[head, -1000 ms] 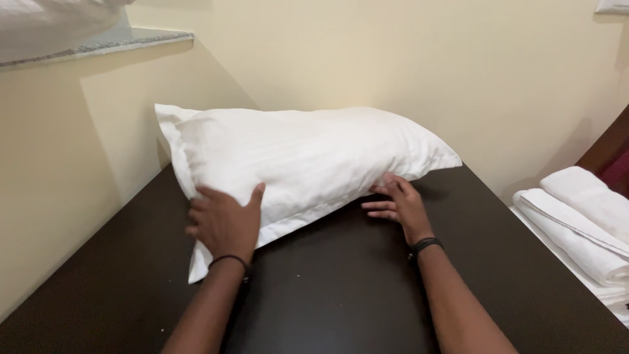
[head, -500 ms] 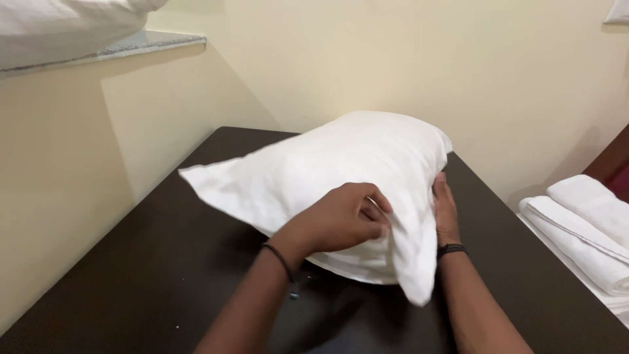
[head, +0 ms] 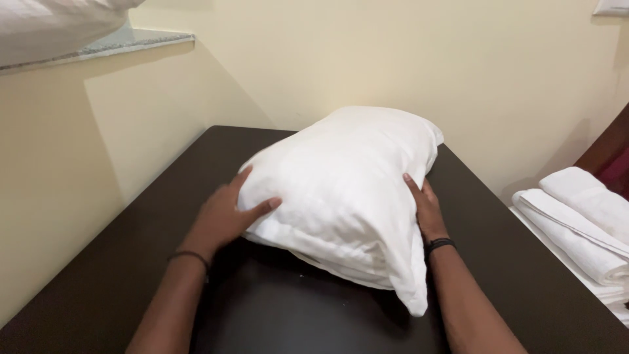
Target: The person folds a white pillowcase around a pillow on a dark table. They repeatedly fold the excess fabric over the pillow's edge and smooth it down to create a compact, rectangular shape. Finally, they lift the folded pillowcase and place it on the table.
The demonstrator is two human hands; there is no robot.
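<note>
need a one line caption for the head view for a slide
Both hands, left hand and right hand, press the sides of a white pillow on a dark table.

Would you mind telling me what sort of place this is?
Probably a hotel room or bedroom: a white pillow on a dark table, with folded white towels stacked beside it.

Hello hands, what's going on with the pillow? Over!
Left hand and right hand open, pressed flat on white pillow sides. Pillow on dark table. Folded towels off right, apart.
</note>
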